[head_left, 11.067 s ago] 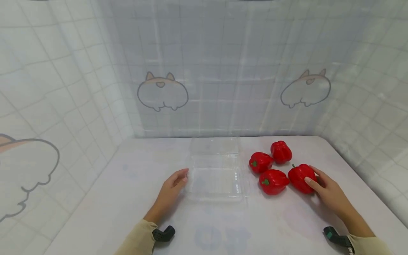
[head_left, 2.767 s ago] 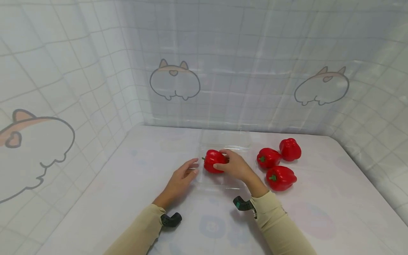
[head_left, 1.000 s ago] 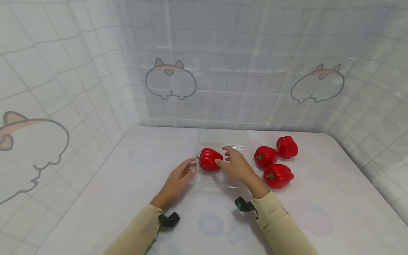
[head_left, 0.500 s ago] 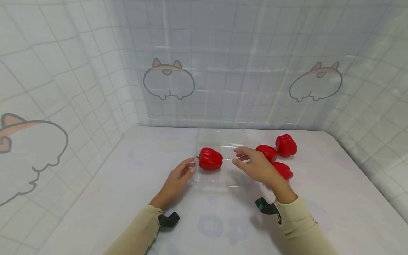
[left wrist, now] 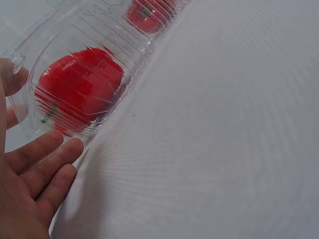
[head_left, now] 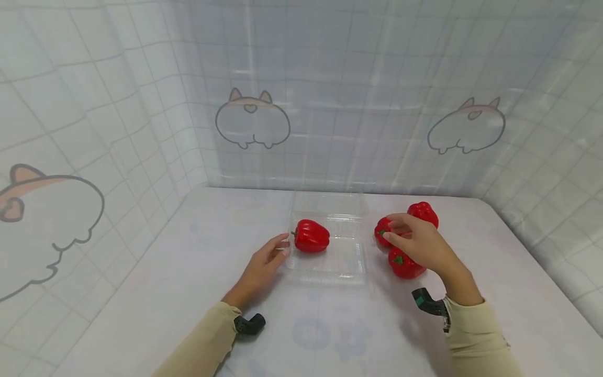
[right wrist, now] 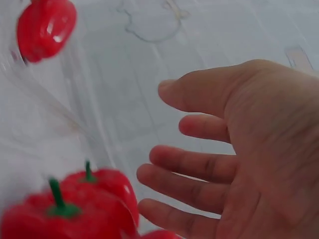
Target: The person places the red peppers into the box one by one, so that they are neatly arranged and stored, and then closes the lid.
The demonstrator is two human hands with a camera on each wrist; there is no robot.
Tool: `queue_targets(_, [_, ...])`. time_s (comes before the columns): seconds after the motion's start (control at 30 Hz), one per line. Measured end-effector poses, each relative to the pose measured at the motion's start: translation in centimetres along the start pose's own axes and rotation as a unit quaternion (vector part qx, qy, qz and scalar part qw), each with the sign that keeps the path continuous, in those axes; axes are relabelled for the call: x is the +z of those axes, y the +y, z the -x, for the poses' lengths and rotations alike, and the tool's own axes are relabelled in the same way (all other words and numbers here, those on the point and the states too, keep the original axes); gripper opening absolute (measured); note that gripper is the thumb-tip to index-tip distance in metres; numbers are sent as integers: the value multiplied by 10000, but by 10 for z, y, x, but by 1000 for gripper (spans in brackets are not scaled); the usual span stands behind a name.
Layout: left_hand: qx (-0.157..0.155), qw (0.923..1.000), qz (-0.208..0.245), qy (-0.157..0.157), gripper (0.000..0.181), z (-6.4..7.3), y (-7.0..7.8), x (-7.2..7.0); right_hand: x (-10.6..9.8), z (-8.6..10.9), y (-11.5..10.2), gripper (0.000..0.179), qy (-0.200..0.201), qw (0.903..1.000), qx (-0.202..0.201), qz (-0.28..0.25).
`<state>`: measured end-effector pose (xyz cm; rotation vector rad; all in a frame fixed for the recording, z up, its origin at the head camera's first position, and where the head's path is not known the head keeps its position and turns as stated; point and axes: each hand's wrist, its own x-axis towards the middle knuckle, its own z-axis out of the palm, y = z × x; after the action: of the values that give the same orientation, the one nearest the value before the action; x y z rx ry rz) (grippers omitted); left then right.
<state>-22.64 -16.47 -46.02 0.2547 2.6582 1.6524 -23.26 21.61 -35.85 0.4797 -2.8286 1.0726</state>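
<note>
A clear, ribbed plastic container (head_left: 346, 257) sits just beside the left hand (head_left: 259, 268), loosely extended and ungripping, while the right hand (head_left: 423, 243), relaxed and unladen, hovers close to three glossy, lobed red peppers (head_left: 406, 266), a fourth pepper (head_left: 311, 236) lying inside the container nearer the left hand.

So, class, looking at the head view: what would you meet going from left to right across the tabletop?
Left hand → red bell pepper lying in the clear plastic clamshell container → three more red bell peppers. The right hand overlaps those three, so it is left out.
</note>
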Motion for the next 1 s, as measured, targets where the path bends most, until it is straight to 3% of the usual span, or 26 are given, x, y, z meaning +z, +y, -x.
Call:
queue_targets(0.27, [-37, 10000, -32, 35, 49, 0, -1, 0, -20, 6, 28, 62, -122, 9995, 304, 33])
queue_targets(0.57, [-142, 9999, -13, 35, 49, 0, 0, 0, -29, 7, 44, 64, -531, 9976, 433, -89])
queue_targets(1.0, [19, 10000, 20, -29, 48, -2, 0, -1, -31, 11, 62, 74, -1213, 9882, 873, -338])
